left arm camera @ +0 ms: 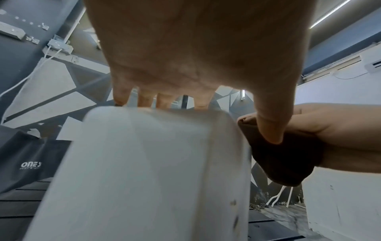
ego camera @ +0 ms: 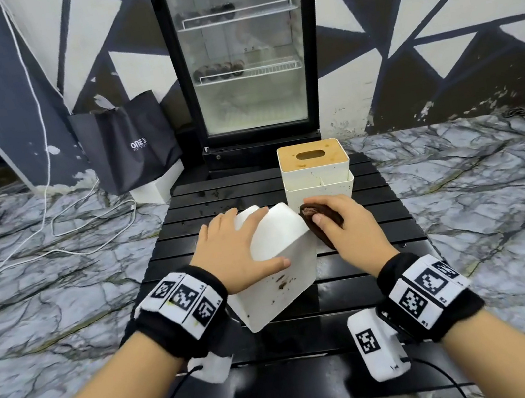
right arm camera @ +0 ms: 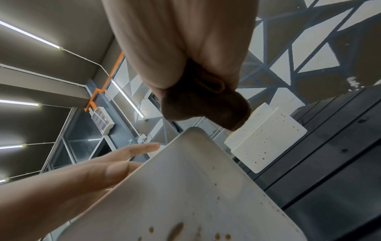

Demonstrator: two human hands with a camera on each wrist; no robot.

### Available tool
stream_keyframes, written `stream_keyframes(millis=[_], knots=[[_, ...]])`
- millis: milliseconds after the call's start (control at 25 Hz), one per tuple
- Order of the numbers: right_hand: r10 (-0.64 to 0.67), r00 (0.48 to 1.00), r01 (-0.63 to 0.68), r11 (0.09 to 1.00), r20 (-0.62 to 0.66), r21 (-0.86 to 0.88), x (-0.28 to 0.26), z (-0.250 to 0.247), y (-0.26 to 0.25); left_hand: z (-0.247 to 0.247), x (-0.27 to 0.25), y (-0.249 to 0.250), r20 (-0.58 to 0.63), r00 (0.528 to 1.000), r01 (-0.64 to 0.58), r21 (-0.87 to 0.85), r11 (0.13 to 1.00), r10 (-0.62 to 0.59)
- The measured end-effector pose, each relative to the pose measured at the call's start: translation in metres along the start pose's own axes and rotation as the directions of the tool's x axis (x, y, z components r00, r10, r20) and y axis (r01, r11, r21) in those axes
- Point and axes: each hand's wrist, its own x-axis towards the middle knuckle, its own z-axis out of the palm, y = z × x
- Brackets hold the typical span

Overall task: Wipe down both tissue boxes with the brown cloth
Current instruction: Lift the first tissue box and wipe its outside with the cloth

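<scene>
A white tissue box (ego camera: 284, 275) stands tilted on the black slatted table (ego camera: 381, 234), with brown stains on its near face. My left hand (ego camera: 241, 247) grips it from above, fingers over the far edge and thumb on the near face. My right hand (ego camera: 345, 226) holds the bunched brown cloth (ego camera: 319, 224) against the box's right side. In the left wrist view the cloth (left arm camera: 284, 159) touches the box (left arm camera: 144, 163) at its right edge. A second tissue box (ego camera: 315, 169) with a wooden slotted lid stands upright behind, also speckled (right arm camera: 266, 141).
A glass-door fridge (ego camera: 244, 56) stands just behind the table. A black paper bag (ego camera: 127, 145) leans at the back left over a white block (ego camera: 162, 187). White cables (ego camera: 50, 227) trail over the marble floor on the left.
</scene>
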Motion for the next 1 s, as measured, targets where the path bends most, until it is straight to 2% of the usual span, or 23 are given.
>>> stream_keyframes(millis=[160, 280, 480, 600, 680, 800, 880, 1000], knots=[[0.023, 1.000, -0.023, 1.000, 0.001, 0.005, -0.006, -0.007, 0.005, 0.005, 0.014, 0.016, 0.044, 0.997, 0.056, 0.057, 0.997, -0.058], [0.027, 1.000, -0.027, 1.000, -0.003, -0.005, -0.010, -0.008, 0.012, 0.007, 0.016, 0.017, -0.010, 0.998, 0.058, 0.061, 0.996, -0.058], [0.036, 0.999, -0.036, 0.999, -0.017, 0.013, -0.009, -0.010, 0.012, 0.007, 0.012, 0.017, -0.033, 0.999, 0.017, -0.051, 0.999, -0.018], [0.034, 0.999, -0.033, 0.999, -0.036, 0.016, -0.008, -0.017, 0.009, 0.005, 0.007, 0.016, -0.039, 0.999, -0.013, -0.204, 0.979, 0.005], [0.029, 0.998, -0.029, 1.000, -0.048, 0.000, -0.006, -0.023, 0.006, 0.005, 0.005, 0.012, -0.061, 0.998, -0.043, -0.390, 0.920, 0.020], [0.009, 0.998, -0.012, 0.999, -0.063, -0.037, -0.004, -0.027, 0.004, 0.012, 0.001, 0.003, -0.148, 0.989, -0.120, -0.650, 0.750, 0.030], [-0.014, 0.998, 0.010, 0.998, -0.059, -0.065, -0.004, -0.027, 0.002, 0.021, -0.003, -0.002, -0.214, 0.977, -0.173, -0.717, 0.676, 0.023], [-0.027, 0.999, 0.025, 0.996, -0.028, -0.087, -0.006, -0.024, -0.002, 0.033, -0.009, -0.010, -0.276, 0.961, -0.231, -0.734, 0.639, 0.031]])
